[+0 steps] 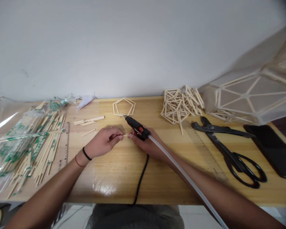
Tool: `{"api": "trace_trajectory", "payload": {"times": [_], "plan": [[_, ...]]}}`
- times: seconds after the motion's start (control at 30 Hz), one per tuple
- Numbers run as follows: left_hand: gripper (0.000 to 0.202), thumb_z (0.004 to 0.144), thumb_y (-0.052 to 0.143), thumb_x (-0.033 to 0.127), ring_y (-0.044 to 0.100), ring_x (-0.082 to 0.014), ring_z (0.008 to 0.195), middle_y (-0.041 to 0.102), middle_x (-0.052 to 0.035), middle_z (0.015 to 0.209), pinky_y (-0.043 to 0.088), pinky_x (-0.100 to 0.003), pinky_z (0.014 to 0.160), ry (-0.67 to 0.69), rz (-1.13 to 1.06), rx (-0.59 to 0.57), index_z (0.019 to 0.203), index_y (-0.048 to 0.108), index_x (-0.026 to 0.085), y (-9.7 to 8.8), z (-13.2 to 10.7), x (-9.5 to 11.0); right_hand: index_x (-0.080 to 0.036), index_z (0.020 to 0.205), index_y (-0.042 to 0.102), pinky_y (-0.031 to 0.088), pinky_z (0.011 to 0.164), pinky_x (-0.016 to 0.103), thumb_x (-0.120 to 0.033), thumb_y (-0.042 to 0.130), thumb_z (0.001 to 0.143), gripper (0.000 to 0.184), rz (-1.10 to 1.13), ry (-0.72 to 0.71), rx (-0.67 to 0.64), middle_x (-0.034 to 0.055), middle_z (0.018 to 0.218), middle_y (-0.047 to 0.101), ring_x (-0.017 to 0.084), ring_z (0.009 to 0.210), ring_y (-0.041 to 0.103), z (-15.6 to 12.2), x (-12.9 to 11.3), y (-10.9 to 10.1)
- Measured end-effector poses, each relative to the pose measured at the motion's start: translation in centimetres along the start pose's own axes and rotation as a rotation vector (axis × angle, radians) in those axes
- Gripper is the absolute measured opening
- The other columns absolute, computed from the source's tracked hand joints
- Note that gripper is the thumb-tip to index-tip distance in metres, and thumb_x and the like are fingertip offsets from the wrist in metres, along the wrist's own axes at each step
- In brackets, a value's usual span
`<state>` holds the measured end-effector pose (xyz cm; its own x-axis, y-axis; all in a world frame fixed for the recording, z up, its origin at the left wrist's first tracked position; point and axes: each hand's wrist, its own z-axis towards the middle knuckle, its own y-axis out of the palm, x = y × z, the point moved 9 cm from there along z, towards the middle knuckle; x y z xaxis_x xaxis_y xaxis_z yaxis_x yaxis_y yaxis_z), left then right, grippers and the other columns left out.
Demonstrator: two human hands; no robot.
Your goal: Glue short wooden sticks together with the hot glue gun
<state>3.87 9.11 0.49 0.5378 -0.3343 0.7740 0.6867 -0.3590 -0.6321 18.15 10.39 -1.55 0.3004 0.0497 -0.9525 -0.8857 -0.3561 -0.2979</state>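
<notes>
My left hand [107,141] pinches a short wooden stick [125,135] between thumb and fingers, above the middle of the table. In my right hand [149,146] is a black hot glue gun [134,125], its nozzle pointing away and to the left. A long translucent glue stick [181,171] trails from its back over my right forearm. My right thumb and fingertip meet the stick's other end. Just beyond the nozzle lies a pentagon frame of wooden sticks [134,108]; whether the nozzle touches it I cannot tell. Cut sticks [89,121] lie left of it.
Sticks in green-printed plastic wrappers [26,136] cover the left side, beside a ruler [67,140]. A heap of stick frames [175,108] stands back right. Large black scissors [219,143], a clear ruler [202,148], a phone [271,149] and a wrapped stick structure [244,95] occupy the right.
</notes>
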Motion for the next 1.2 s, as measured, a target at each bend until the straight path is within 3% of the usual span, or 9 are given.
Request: {"api": "trace_trajectory", "payload": {"times": [1.2], "plan": [[0.016,0.098,0.056,0.022,0.048,-0.0094,0.059,0.063,0.0013,0.072,0.038,-0.021,0.058,0.018,0.003,0.014,0.09,0.069,0.016,-0.06,-0.07,-0.1,-0.019,0.08,0.059,0.041,0.062,0.027,-0.037,0.066,0.084,0.019,-0.003,-0.006,-0.017,-0.0019,0.069,0.058,0.013,0.064,0.051,0.06,0.13,0.11]]}}
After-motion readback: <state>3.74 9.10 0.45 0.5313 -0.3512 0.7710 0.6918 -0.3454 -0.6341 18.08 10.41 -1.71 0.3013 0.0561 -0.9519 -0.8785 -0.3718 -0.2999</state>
